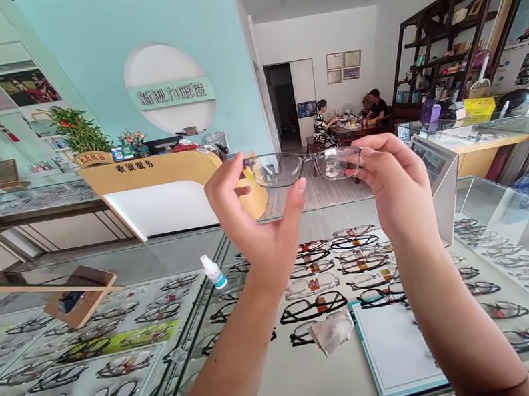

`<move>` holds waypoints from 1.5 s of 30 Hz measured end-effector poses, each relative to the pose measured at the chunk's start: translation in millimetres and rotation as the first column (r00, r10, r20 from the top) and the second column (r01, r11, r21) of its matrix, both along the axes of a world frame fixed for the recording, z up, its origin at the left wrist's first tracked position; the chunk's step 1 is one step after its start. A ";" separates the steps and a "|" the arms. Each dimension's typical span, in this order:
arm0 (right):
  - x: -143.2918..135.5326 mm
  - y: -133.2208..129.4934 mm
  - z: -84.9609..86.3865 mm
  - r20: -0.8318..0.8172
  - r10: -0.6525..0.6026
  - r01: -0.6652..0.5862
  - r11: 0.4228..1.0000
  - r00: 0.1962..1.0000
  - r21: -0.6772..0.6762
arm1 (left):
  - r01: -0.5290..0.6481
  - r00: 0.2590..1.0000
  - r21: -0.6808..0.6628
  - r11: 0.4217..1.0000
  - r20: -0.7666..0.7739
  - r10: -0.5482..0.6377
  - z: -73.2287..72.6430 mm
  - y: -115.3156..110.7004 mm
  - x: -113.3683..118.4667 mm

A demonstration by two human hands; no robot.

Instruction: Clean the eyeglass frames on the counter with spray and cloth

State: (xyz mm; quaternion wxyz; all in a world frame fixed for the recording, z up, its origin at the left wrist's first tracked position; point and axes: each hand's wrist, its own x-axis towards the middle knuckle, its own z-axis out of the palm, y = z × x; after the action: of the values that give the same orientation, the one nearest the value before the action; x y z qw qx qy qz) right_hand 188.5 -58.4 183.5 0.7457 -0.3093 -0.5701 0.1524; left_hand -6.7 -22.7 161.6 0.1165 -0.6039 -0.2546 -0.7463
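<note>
A pair of eyeglasses with a thin frame is held up level in front of me, above the glass counter. My left hand grips its left end, fingertips at the hinge and the thumb near the lower rim of the lens. At the right end, my right hand pinches the frame's corner between thumb and fingers. Below, a crumpled pale cleaning cloth lies on the counter beside a white pad with a teal edge. A small white and blue bottle stands left of my left forearm.
Rows of eyeglasses show in the glass display case. A wooden stand is on the left counter, and a pale upright panel stands at right. Two people sit at a table in the back.
</note>
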 end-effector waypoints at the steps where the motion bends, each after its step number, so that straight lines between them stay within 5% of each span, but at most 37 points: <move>1: -0.8 -0.8 0.3 -0.006 -0.002 0.002 1.000 1.000 0.003 | 0.034 0.999 -0.009 0.999 0.001 -0.034 -0.2 3.9 0.1; 7: -4.5 -6.2 0.1 0.009 -0.029 0.028 0.999 1.000 0.045 | 0.172 0.985 -0.084 0.982 0.023 -0.170 -3.9 19.6 3.0; 18: -2.8 -2.0 -2.3 0.050 -0.073 0.066 0.991 0.996 0.115 | 0.153 0.987 -0.054 0.987 -0.034 -0.155 -7.0 28.0 3.8; 24: 5.6 -9.7 9.6 0.319 -0.269 0.216 0.958 0.909 0.190 | 0.122 0.977 -0.056 0.991 -0.169 -0.130 3.7 31.8 -12.3; 28: 7.8 -10.8 9.8 0.477 -0.240 0.198 0.971 0.846 0.138 | 0.096 0.936 -0.066 0.993 -0.335 -0.113 11.7 27.3 -17.8; 35: 12.8 -4.1 5.1 0.560 -0.172 0.163 0.984 0.811 0.067 | 0.094 0.920 -0.062 0.994 -0.377 -0.110 12.9 17.9 -14.7; 45: 11.7 -5.2 5.5 0.481 0.092 -0.044 0.993 0.872 -0.110 | 0.375 0.871 -0.258 0.890 -0.232 -0.434 11.3 15.4 -13.4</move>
State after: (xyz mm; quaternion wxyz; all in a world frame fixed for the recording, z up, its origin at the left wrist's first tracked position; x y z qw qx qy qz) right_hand 200.2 -63.7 189.0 0.5575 -0.3524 -0.7415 0.1232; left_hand -20.1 -7.3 173.0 -0.0707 -0.7530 -0.1782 -0.6295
